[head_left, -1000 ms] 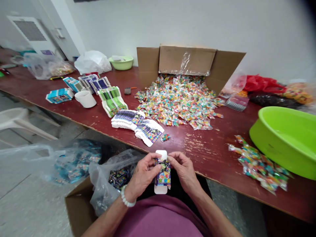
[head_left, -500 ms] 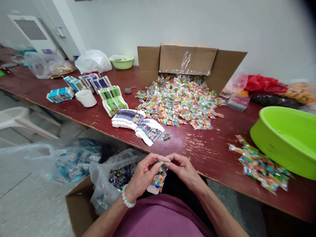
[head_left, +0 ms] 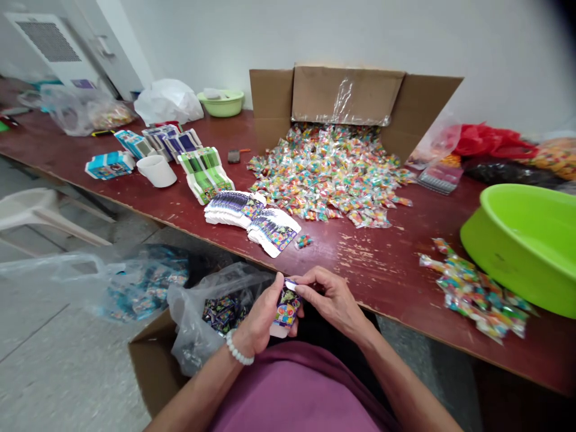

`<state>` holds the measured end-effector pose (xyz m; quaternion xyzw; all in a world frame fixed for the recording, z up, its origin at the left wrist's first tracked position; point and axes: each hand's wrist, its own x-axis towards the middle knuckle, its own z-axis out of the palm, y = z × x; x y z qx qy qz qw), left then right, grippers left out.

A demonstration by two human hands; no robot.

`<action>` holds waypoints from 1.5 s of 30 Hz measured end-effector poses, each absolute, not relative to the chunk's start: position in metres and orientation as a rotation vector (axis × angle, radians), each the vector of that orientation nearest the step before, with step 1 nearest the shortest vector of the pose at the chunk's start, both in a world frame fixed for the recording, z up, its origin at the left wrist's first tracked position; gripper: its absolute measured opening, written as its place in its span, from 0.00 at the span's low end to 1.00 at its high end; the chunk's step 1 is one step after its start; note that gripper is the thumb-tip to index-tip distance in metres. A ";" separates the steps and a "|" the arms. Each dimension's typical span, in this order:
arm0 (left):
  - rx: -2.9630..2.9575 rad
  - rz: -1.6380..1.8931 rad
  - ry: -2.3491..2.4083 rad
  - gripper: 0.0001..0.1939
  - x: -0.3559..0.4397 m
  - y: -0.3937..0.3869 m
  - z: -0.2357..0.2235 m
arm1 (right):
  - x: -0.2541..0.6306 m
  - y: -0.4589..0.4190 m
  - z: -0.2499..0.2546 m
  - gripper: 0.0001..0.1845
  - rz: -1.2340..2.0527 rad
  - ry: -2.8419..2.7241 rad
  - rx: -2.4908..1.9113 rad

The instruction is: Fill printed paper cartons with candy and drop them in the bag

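Swung round the box, my left hand grips it low at six o'clock; my right hand pinches its twelve-o'clock flap. Steady! Best fold it squarely, no creasing.

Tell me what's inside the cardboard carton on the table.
Wrapped multicoloured candies show at the mouth of the cardboard carton and spill onto the table; anything deeper is hidden.

Small purple box, colourful printed front, white lower flap sticking out, slightly tilted, in left hand
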<state>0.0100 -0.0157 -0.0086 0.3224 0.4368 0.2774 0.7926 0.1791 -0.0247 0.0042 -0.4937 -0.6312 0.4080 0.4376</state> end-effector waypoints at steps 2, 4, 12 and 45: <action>0.746 0.584 0.939 0.34 0.011 -0.016 -0.009 | 0.179 -0.023 0.005 0.08 1.011 -1.583 -1.254; 0.794 0.579 0.934 0.35 0.011 -0.015 -0.008 | 0.178 -0.020 0.005 0.08 1.057 -1.549 -1.281; 0.928 0.582 0.932 0.37 0.008 -0.015 -0.007 | 0.178 -0.016 0.004 0.12 1.216 -1.376 -1.242; 0.897 0.942 1.082 0.23 -0.044 0.027 -0.013 | 0.215 0.081 -0.051 0.11 0.282 -1.912 -1.895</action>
